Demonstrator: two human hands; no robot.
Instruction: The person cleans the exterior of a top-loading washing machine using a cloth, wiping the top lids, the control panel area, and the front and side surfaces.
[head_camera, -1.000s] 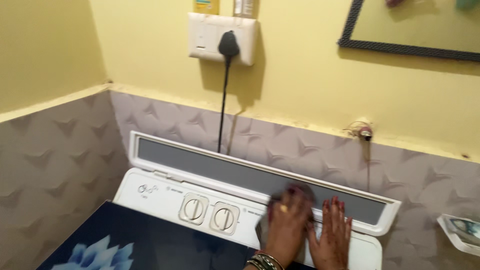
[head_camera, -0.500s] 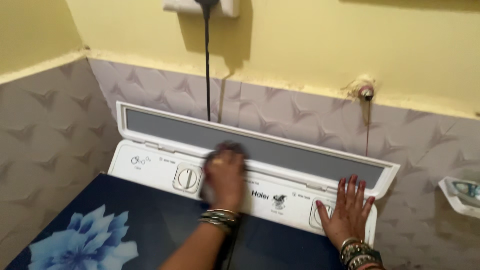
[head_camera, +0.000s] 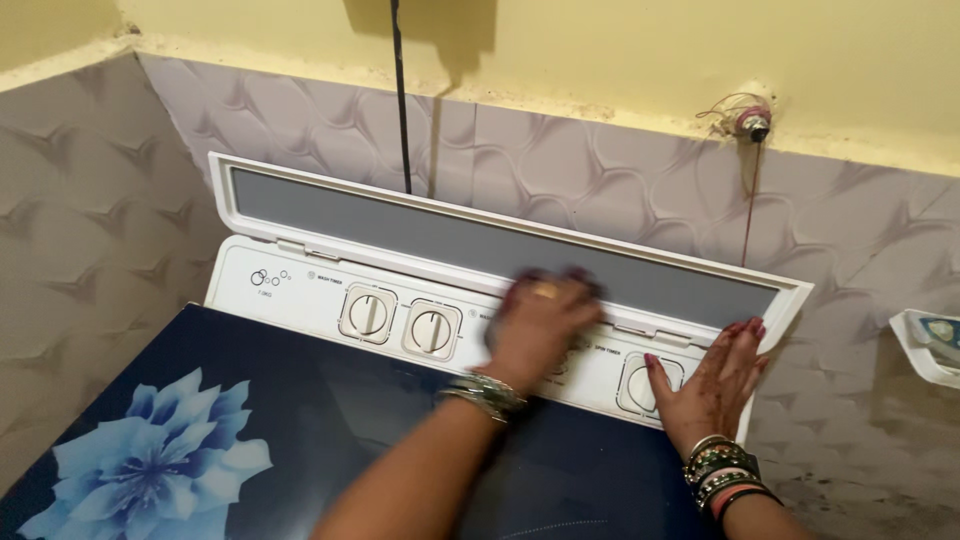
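At the centre of the frame, the left hand (head_camera: 537, 330) presses down on the white control panel (head_camera: 300, 295) of a twin-tub washing machine; its outline is blurred and something dark, perhaps a cloth (head_camera: 497, 322), shows at its edges, but whether the grip is closed on it cannot be told. To the lower right, the right hand (head_camera: 712, 385) lies flat and spread, holding nothing, its palm beside the rightmost knob (head_camera: 638, 388) and its fingertips on the panel's rear edge. The panel runs from middle left to lower right and carries two round white knobs (head_camera: 368, 313) left of the moving hand. It appears to be stiff, smooth moulded plastic, probably slippery; its knobs stand proud and are judged the parts most likely to turn if caught. The dark thing, if cloth, would be light and soft, best gathered under the palm. Behind the panel a raised flap (head_camera: 480, 240) with a grey inset leans toward grey patterned wall tiles (head_camera: 600, 180). A dark blue lid (head_camera: 250, 420) with a pale blue flower fills the lower left. A black cable (head_camera: 399, 90) descends at top centre, and a wall tap (head_camera: 752, 122) sits at upper right.
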